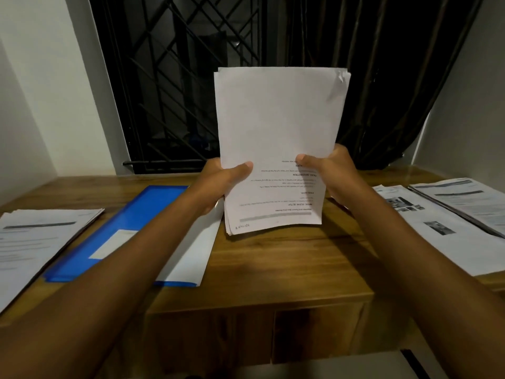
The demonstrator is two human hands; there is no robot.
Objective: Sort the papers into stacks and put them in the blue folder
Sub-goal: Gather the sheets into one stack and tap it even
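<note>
Over desk [273,269], left hand [218,184] and right hand [334,173] grip papers [276,119] reading "TASK DESCRIPTION".

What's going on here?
A person grips a paper stack upright, left hand and right hand on its sides, lower edge down near the wooden desk. The blue folder lies flat to the left, a white sheet on it. Other papers sit in a far-left pile and far-right piles.
</note>
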